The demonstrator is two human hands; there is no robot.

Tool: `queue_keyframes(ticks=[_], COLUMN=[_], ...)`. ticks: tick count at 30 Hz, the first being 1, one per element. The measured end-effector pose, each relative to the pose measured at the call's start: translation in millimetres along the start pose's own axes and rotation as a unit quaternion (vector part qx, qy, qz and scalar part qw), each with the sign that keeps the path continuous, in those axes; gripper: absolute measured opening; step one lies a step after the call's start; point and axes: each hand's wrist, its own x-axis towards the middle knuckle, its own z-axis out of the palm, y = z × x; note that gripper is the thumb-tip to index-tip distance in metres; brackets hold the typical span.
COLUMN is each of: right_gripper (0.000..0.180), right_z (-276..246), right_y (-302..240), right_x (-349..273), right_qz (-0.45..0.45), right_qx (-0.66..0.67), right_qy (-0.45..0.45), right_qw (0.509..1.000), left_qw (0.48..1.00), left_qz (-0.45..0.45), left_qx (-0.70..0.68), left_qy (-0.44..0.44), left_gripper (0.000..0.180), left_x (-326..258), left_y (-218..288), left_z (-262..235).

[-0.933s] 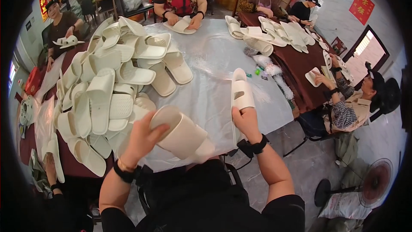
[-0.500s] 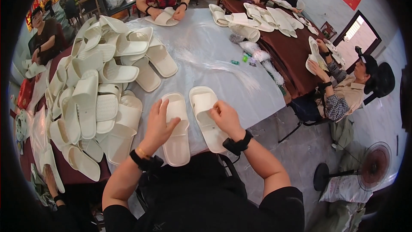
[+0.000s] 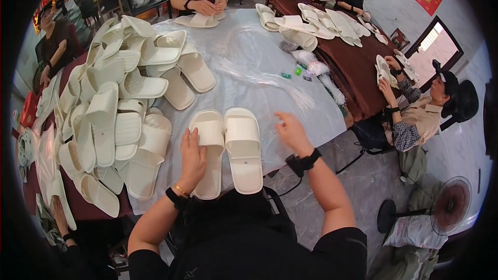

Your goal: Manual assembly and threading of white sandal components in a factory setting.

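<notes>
Centre of frame, I see two cream slippers lying side by side on the table's pale plastic sheet [image 3: 249, 67]: left slipper [image 3: 208, 150] and right slipper [image 3: 243, 148], touching along their inner edges. My left hand [image 3: 192, 158] rests flat on the left slipper. My right hand [image 3: 291, 132] hangs open above the sheet, just right of the right slipper, touching nothing. Left of frame: a heaped pile of slippers [image 3: 114, 109]. Upper right: a dark red table [image 3: 358, 67]. Lower right: a floor fan [image 3: 451, 205].
</notes>
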Motion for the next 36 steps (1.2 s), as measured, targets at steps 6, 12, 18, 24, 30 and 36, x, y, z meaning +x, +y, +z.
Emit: queue_keyframes(ticks=[6, 12, 18, 24, 30, 36], right_gripper=[0.033, 0.004, 0.005, 0.008, 0.006, 0.009], right_z=[-35.1, -29.2, -12.7, -6.3, 2.7, 11.5], right_y=[49.3, 66.9, 12.1, -59.4, -114.7, -118.1], right_x=[19.9, 20.2, 22.3, 22.2, 13.1, 11.6], right_qz=[-0.034, -0.131, -0.103, -0.156, -0.247, -0.256], right_qx=[-0.284, -0.352, -0.159, 0.054, 0.068, 0.091], right_qy=[-0.018, -0.050, -0.016, -0.006, -0.038, -0.075], right_qw=[0.958, 0.925, 0.982, 0.986, 0.966, 0.959], left_qw=[0.974, 0.959, 0.968, 0.979, 0.987, 0.990], left_qz=[0.172, 0.223, 0.210, 0.161, 0.116, 0.103], left_qx=[0.148, 0.130, 0.081, 0.055, 0.022, -0.017], left_qy=[-0.023, -0.114, -0.108, -0.113, -0.107, -0.090], left_gripper=[0.052, 0.046, 0.051, 0.040, 0.025, 0.026], left_x=[-26.3, -35.1, -24.5, -0.5, 10.5, 6.2], left_y=[44.0, 40.2, 46.4, 84.8, 90.0, 84.6], left_z=[-39.6, -26.6, -7.0, -9.0, 2.5, 2.1])
